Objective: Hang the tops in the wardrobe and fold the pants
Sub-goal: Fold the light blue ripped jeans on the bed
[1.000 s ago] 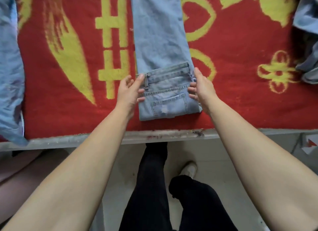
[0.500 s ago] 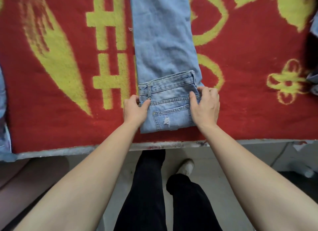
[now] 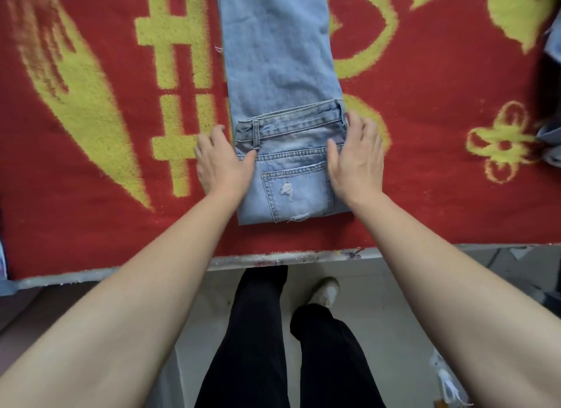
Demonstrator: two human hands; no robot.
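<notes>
- The red-and-yellow rug [image 3: 91,195] covers the work surface. Its pile looks grippy, so the denim is better pressed and lifted than dragged.
- The light-blue jeans [image 3: 279,52] lie lengthways on the rug. The legs run away from the person and out of the top of the view, and the near end sits close to the rug's front edge.
- The waist section [image 3: 303,152] is turned over onto the legs with the back side up. The next turn probably wants the same depth, with its side edges in line with the legs beneath.
- The right hand [image 3: 355,161] lies flat at the fold's right edge, fingers straight and thumb on the denim, holding nothing.
- The left hand [image 3: 221,161] sits at the left edge with its thumb on the denim. Its fingertips are hidden, so it cannot be told whether they pinch the edge.
- The waistband [image 3: 297,119] sits a little askew, farther up at the right. Squaring it first should give a neater stack.
- The back pocket [image 3: 296,192] lies flat, and even pressure from both palms would likely keep it so.
</notes>
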